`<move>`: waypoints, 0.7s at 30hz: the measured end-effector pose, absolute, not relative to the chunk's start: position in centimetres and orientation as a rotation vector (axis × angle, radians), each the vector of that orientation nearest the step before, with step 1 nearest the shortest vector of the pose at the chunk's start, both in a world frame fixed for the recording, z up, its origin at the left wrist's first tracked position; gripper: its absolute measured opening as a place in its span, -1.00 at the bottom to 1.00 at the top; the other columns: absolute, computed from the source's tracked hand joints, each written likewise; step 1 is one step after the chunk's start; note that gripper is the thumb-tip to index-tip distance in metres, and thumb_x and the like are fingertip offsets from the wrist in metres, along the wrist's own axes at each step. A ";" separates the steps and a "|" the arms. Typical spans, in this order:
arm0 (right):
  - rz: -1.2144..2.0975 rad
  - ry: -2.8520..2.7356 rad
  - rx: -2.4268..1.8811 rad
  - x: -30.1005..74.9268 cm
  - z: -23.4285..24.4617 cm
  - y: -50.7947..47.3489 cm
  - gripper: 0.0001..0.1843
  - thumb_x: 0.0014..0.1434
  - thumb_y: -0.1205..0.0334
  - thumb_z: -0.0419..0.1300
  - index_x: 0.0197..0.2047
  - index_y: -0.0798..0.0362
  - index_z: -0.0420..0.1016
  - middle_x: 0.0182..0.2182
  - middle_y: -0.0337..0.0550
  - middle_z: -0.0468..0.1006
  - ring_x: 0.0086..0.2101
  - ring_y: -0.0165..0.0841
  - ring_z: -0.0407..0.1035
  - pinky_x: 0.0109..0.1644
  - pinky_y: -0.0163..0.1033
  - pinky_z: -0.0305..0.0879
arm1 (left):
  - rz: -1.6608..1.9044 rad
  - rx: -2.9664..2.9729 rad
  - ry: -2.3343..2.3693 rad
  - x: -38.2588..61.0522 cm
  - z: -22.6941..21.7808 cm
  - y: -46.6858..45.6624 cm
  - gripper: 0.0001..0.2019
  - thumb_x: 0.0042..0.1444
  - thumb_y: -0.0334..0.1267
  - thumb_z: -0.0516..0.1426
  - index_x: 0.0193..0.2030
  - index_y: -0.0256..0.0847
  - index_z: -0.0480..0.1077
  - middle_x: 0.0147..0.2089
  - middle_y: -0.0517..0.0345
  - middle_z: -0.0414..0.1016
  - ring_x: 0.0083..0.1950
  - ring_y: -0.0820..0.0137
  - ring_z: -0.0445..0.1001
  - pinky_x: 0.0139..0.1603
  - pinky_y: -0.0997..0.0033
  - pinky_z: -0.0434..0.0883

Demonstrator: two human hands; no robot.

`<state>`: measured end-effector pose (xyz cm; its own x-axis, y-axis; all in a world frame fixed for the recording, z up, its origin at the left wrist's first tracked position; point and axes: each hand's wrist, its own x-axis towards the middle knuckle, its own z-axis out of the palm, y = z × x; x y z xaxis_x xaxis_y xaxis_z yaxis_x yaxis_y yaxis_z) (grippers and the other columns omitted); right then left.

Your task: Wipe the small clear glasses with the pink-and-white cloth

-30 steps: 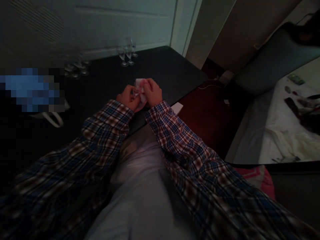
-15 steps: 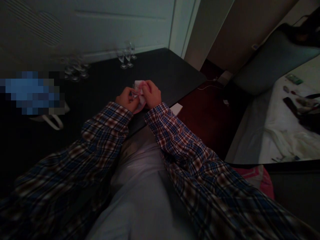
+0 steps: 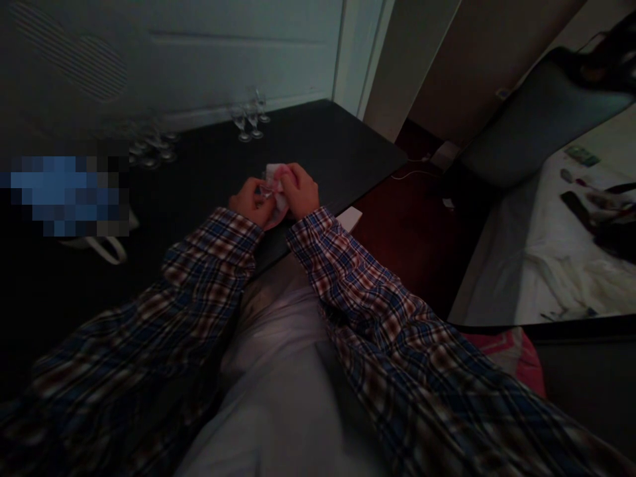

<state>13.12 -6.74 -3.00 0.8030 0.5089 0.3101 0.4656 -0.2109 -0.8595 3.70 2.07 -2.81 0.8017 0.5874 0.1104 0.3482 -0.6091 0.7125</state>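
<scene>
My left hand point(image 3: 252, 201) and my right hand point(image 3: 300, 190) are closed close together above the dark table point(image 3: 318, 139), near its front edge. Between them is a pale pink-white cloth point(image 3: 275, 177), gripped by my right hand. My left hand pinches a small shiny object against the cloth; it is too dim to name. Both arms wear plaid sleeves.
Several small stemmed glasses point(image 3: 248, 119) stand at the table's far edge, with more glasses point(image 3: 152, 147) to the left. A white strap point(image 3: 104, 248) lies at the left. A bed point(image 3: 556, 252) with scattered items is at the right, a dark chair point(image 3: 536, 126) behind it.
Both hands stay together on the cloth with only slight finger shifts. The view has drifted a little, so the hands sit slightly lower in the picture.
</scene>
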 end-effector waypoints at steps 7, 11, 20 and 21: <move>0.065 -0.745 -1.834 13.3 -3.2 -6.6 -0.67 0.27 0.02 -0.08 -0.25 0.05 0.38 -0.38 -0.23 0.40 -0.22 -0.35 0.39 0.03 -0.11 0.32 | 0.430 2.302 0.695 3.7 -2.6 2.0 -0.67 0.04 -0.14 0.07 -0.05 -0.14 0.33 -0.26 0.09 0.56 -0.27 0.33 0.53 -0.33 0.48 0.40; 0.058 -0.749 -1.844 13.3 -3.2 -6.6 -0.70 0.27 0.07 -0.07 -0.26 0.06 0.38 -0.39 -0.22 0.40 -0.23 -0.35 0.39 0.03 -0.12 0.32 | 0.417 2.290 0.701 3.7 -2.5 2.1 -0.70 0.02 -0.16 0.07 -0.08 -0.13 0.31 -0.24 0.11 0.56 -0.27 0.33 0.53 -0.31 0.48 0.41; 0.052 -0.747 -1.833 13.2 -3.1 -6.6 -0.72 0.26 0.08 -0.05 -0.26 0.07 0.38 -0.38 -0.22 0.40 -0.22 -0.35 0.39 0.05 -0.10 0.31 | 0.443 2.297 0.672 3.6 -2.9 2.2 -0.67 0.02 -0.14 0.06 -0.05 -0.14 0.32 -0.25 0.12 0.56 -0.27 0.34 0.53 -0.30 0.49 0.41; 0.047 -0.745 -1.835 13.2 -3.1 -6.6 -0.72 0.26 0.09 -0.05 -0.26 0.07 0.38 -0.38 -0.22 0.40 -0.22 -0.35 0.39 0.05 -0.10 0.31 | 0.446 2.295 0.671 3.6 -2.9 2.2 -0.66 0.03 -0.14 0.06 -0.04 -0.14 0.32 -0.24 0.12 0.56 -0.27 0.34 0.53 -0.30 0.49 0.41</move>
